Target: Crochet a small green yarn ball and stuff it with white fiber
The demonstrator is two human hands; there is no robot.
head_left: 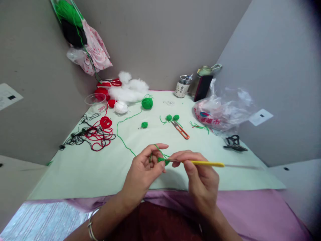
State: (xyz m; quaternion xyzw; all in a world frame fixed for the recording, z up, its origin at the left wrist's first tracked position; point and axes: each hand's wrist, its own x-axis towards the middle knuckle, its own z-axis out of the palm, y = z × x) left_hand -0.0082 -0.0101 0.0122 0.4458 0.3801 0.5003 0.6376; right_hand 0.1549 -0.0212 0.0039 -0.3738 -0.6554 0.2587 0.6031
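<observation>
My left hand (pixel 145 167) pinches a small piece of green crochet work (pixel 164 161) near the table's front edge, with green yarn looped over its raised index finger. From there the green strand (pixel 119 132) runs back to a green yarn ball (pixel 147 103). My right hand (pixel 200 174) grips a crochet hook (pixel 207 163) with a yellow handle, and its thin metal shaft reaches into the green piece. Fingers partly cover the work, so its full shape is hidden. Farther back lie a small green crocheted ball (pixel 144 125) and two more green balls (pixel 172 117).
Orange thread snips (pixel 180 130) lie beyond my right hand. Tangled red and black yarn (pixel 94 134) spreads at the left, below white stuffing (pixel 129 90) and a white yarn ball (pixel 120 107). At the right are a plastic bag (pixel 218 110), a black claw clip (pixel 235 143) and a pen cup (pixel 182 87).
</observation>
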